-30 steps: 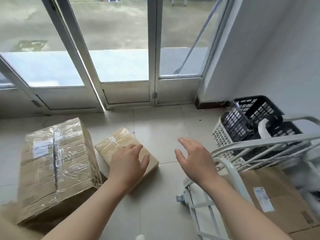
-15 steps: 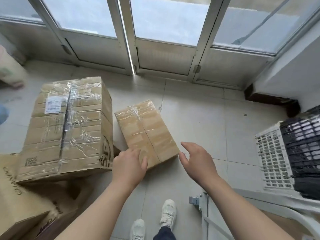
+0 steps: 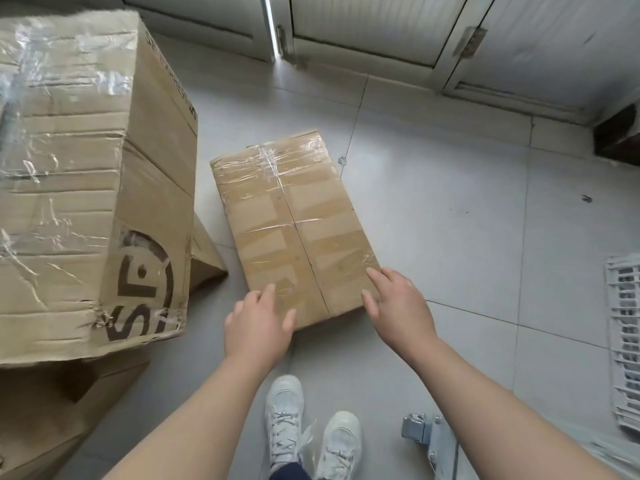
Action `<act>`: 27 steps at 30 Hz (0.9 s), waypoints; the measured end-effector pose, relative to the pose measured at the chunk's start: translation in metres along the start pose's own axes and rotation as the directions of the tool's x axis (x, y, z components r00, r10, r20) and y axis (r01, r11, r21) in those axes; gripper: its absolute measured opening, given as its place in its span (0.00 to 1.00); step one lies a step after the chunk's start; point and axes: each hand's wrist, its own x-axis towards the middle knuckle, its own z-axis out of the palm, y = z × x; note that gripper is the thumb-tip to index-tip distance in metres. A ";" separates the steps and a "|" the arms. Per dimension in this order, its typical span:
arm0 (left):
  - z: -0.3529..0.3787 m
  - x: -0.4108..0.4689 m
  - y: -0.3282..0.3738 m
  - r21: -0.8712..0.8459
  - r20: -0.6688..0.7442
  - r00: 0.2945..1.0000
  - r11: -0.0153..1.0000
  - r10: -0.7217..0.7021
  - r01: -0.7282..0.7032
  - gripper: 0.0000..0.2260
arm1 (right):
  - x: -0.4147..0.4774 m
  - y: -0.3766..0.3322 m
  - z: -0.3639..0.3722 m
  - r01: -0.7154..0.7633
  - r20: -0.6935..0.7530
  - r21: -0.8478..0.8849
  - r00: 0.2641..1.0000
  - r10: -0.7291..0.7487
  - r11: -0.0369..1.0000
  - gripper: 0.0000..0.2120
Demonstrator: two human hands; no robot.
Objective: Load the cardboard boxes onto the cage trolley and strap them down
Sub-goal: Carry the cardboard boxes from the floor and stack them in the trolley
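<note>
A small flat cardboard box [image 3: 294,216], taped over, lies on the tiled floor in the middle of the view. My left hand [image 3: 258,323] rests at its near left corner with fingers apart. At the near right corner is my right hand [image 3: 398,299], fingers spread and touching the edge. Neither hand has closed around the box. A large taped cardboard box [image 3: 79,174] with dark printed letters stands at the left, on flattened cardboard [image 3: 52,403]. A corner of the cage trolley [image 3: 433,434], with a grey castor, shows at the bottom right.
White door frames [image 3: 363,32] run along the far side of the floor. A white plastic crate [image 3: 623,337] sits at the right edge. My white shoes [image 3: 311,434] stand just behind the small box. Bare tiles lie right of the small box.
The view has tilted down and come closer to the small box. Both hands have moved forward onto its near corners.
</note>
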 end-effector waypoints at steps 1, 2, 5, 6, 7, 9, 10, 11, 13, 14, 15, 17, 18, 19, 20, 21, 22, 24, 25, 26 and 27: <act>0.016 0.012 -0.004 0.000 0.009 1.000 1.000 -0.012 0.012 0.27 | 0.011 0.006 0.015 -0.004 0.007 -0.009 1.000 0.004 1.000 0.22; 0.031 0.023 -0.009 0.003 0.018 1.000 1.000 -0.021 0.021 0.27 | 0.022 0.013 0.030 -0.012 0.013 -0.016 1.000 0.012 1.000 0.22; 0.074 0.053 -0.025 0.007 0.051 0.997 0.999 -0.050 0.049 0.28 | 0.052 0.032 0.072 -0.027 0.026 -0.042 0.999 0.028 0.999 0.23; 0.087 0.062 -0.030 0.008 0.064 0.996 0.998 -0.067 0.067 0.29 | 0.061 0.039 0.085 -0.033 0.026 -0.052 0.999 0.035 0.998 0.24; 0.100 0.070 -0.034 0.010 0.079 0.993 0.996 -0.087 0.086 0.30 | 0.070 0.045 0.097 -0.041 0.026 -0.059 0.999 0.043 0.997 0.24; 0.123 0.084 -0.042 0.012 0.115 0.985 0.992 -0.128 0.128 0.33 | 0.085 0.057 0.119 -0.066 0.031 -0.069 0.997 0.069 0.995 0.26; 0.134 0.090 -0.044 0.012 0.136 0.979 0.989 -0.150 0.150 0.35 | 0.092 0.063 0.129 -0.084 0.038 -0.075 0.995 0.087 0.994 0.27; 0.143 0.095 -0.046 0.009 0.155 0.973 0.985 -0.172 0.172 0.37 | 0.099 0.068 0.137 -0.102 0.044 -0.080 0.993 0.106 0.991 0.28; 0.159 0.105 -0.050 -0.021 0.180 0.961 0.976 -0.208 0.216 0.39 | 0.110 0.078 0.152 -0.133 0.070 -0.081 0.988 0.139 0.988 0.30; 0.166 0.110 -0.052 -0.054 0.192 0.956 0.970 -0.222 0.236 0.40 | 0.115 0.082 0.158 -0.149 0.090 -0.071 0.984 0.155 0.986 0.32; 0.171 0.114 -0.053 -0.097 0.203 0.951 0.962 -0.232 0.255 0.41 | 0.120 0.085 0.163 -0.166 0.106 -0.053 0.980 0.171 0.985 0.33; 0.179 0.118 -0.055 -0.193 0.219 0.945 0.938 -0.243 0.286 0.43 | 0.127 0.091 0.169 -0.198 0.120 -0.002 0.973 0.197 0.980 0.37; 0.182 0.120 -0.056 -0.244 0.221 0.944 0.923 -0.246 0.298 0.44 | 0.131 0.092 0.170 -0.210 0.120 0.030 0.971 0.205 0.977 0.39; 0.185 0.121 -0.056 -0.291 0.216 0.944 0.907 -0.247 0.304 0.45 | 0.134 0.094 0.170 -0.218 0.121 0.063 0.970 0.209 0.974 0.40; 0.186 0.122 -0.055 -0.328 0.205 0.947 0.895 -0.246 0.303 0.46 | 0.137 0.095 0.170 -0.224 0.122 0.092 0.970 0.212 0.970 0.42; 0.187 0.122 -0.054 -0.351 0.191 0.951 0.887 -0.244 0.299 0.47 | 0.139 0.096 0.169 -0.229 0.122 0.115 0.969 0.215 0.967 0.43; 0.187 0.123 -0.052 -0.363 0.180 0.953 0.883 -0.245 0.296 0.48 | 0.141 0.096 0.168 -0.235 0.120 0.133 0.968 0.219 0.963 0.43; 0.185 0.121 -0.050 -0.381 0.175 0.952 0.875 -0.251 0.300 0.48 | 0.142 0.094 0.165 -0.251 0.111 0.157 0.966 0.235 0.955 0.43; 0.183 0.121 -0.048 -0.387 0.174 0.952 0.871 -0.252 0.302 0.48 | 0.142 0.093 0.162 -0.257 0.104 0.160 0.965 0.242 0.953 0.43; 0.179 0.119 -0.047 -0.390 0.171 0.952 0.870 -0.253 0.301 0.48 | 0.141 0.091 0.159 -0.260 0.095 0.162 0.964 0.247 0.952 0.44; 0.176 0.118 -0.047 -0.396 0.165 0.953 0.868 -0.254 0.300 0.48 | 0.141 0.089 0.156 -0.258 0.080 0.162 0.965 0.248 0.952 0.44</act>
